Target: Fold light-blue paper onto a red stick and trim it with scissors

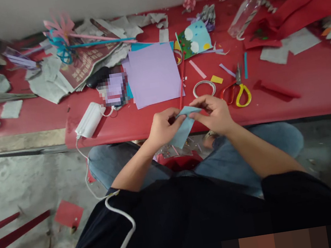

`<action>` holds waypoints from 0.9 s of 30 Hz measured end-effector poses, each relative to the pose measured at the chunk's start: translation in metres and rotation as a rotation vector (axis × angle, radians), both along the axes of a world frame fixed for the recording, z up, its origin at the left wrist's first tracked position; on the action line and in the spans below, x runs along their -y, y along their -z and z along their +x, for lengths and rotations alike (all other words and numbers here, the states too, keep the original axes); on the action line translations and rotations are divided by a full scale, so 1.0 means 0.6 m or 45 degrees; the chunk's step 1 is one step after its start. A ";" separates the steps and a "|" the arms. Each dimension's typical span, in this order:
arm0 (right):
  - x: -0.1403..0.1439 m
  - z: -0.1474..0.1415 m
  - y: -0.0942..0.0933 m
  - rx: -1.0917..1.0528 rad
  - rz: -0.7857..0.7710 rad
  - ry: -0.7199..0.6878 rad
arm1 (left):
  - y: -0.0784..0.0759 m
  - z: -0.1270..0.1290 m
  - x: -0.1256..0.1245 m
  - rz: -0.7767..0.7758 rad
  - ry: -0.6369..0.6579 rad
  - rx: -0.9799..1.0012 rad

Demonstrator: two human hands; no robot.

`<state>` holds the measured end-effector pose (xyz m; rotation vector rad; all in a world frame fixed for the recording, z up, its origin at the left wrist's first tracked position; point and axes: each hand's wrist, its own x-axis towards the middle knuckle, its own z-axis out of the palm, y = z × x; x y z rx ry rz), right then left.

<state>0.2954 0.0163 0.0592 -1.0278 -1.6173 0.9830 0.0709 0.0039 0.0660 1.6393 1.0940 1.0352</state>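
Observation:
Between my two hands is a small piece of light blue paper (182, 133), held over my lap at the table's front edge. My left hand (165, 127) pinches its left side with thumb and fingers. On the other side, my right hand (214, 113) grips the paper's upper right corner, thumb on top. The paper looks folded near the top, though the fingers partly cover that part. Just beyond the hands lies a stack of lilac paper sheets (154, 73). A roll of tape (204, 89) sits close behind my right hand, beside scissors (239, 88) with red and yellow handles.
A white power bank (90, 119) with a cable running toward me lies on the red table (122, 128). Newspaper (82, 66), a paper flower (60, 32), a picture card (194, 38) and a clear bottle (248, 10) stand or lie farther back. Paper scraps are scattered around.

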 end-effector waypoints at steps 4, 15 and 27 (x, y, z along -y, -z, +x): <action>-0.005 -0.011 0.015 -0.105 -0.158 0.078 | 0.016 0.013 -0.001 -0.226 -0.064 0.338; -0.010 -0.012 0.014 -0.225 0.021 -0.071 | 0.032 0.012 -0.013 -0.164 -0.113 0.520; -0.012 0.001 0.006 -0.170 0.104 -0.160 | 0.025 0.004 -0.009 -0.021 -0.109 0.435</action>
